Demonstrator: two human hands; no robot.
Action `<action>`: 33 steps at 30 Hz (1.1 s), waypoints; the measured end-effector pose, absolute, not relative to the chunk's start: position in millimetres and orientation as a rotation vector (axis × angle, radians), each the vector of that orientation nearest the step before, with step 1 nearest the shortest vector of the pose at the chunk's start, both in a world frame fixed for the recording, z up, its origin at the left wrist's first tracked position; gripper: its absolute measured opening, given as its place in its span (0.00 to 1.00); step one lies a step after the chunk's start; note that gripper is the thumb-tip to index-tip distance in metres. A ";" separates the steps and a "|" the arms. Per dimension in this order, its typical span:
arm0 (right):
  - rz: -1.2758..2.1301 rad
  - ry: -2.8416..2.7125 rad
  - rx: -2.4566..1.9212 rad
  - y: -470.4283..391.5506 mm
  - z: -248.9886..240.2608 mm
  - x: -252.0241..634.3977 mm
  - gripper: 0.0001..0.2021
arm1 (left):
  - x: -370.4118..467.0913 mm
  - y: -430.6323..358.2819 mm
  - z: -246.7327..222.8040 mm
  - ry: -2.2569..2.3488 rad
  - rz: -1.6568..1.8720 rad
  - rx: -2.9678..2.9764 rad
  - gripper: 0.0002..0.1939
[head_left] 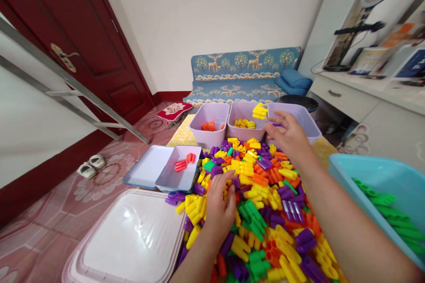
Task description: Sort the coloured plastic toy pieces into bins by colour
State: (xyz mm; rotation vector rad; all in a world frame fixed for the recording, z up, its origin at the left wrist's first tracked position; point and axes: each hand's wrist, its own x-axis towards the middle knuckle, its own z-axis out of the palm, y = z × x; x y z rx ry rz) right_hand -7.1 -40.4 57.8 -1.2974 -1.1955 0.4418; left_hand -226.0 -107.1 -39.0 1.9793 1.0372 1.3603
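Interlocking plastic tube pieces in yellow, purple, orange and green form a wide pile (262, 192) on the table. My left hand (221, 205) rests over the pile's left part, fingers curved and apart, with no piece clearly gripped. Above the middle lilac bin (246, 132), a yellow piece (260, 111) appears in mid-air, just left of my right hand's fingertips. My right hand (283, 132) is open, its fingers spread in front of the right lilac bin (308, 126), which shows some purple. Yellow pieces lie in the middle bin, and orange ones in the left lilac bin (207, 138).
A blue-rimmed tray (169, 181) with red pieces and its lid (142, 166) stand left of the pile. Nearer is a pale lid (133, 234). At the right, a turquoise tub (375, 163) holds green pieces. A patterned sofa (232, 90) stands behind.
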 end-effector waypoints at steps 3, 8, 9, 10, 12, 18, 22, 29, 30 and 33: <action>0.359 -1.405 -1.494 -59.7 41.9 -8.2 0.20 | -225.8 -106.4 -38.7 1.028 1.339 2.012 0.16; 0.303 -1.804 -1.963 -100.8 17.8 -17.4 0.21 | -224.4 -105.8 -37.2 1.007 1.290 2.064 0.13; 0.286 -1.839 -2.001 -104.9 13.0 -20.1 0.24 | -223.9 -105.6 -37.3 1.004 1.282 2.068 0.13; 0.272 -1.869 -2.011 -107.3 8.0 -22.7 0.27 | -223.4 -105.4 -37.6 1.003 1.277 2.071 0.13; 0.274 -1.902 -1.949 -107.6 -2.4 -27.0 0.31 | -222.6 -104.9 -38.4 1.009 1.279 2.067 0.13; 0.614 -1.633 -1.719 -102.4 -17.5 -29.1 0.13 | -222.7 -104.0 -39.0 0.999 1.288 2.035 0.13; 0.862 -1.324 -1.506 -112.7 -15.6 -34.5 0.14 | -223.0 -104.9 -38.4 1.008 1.285 2.017 0.15; 0.952 -1.205 -1.364 -123.6 -19.6 -51.5 0.20 | -225.2 -110.0 -36.3 0.931 1.227 2.003 0.23; 0.932 -1.223 -1.364 -123.7 -19.5 -52.9 0.20 | -225.4 -110.5 -35.6 0.906 1.206 2.023 0.24; 0.862 -1.300 -1.355 -124.4 -15.8 -56.0 0.17 | -225.4 -111.1 -34.0 0.857 1.161 2.075 0.25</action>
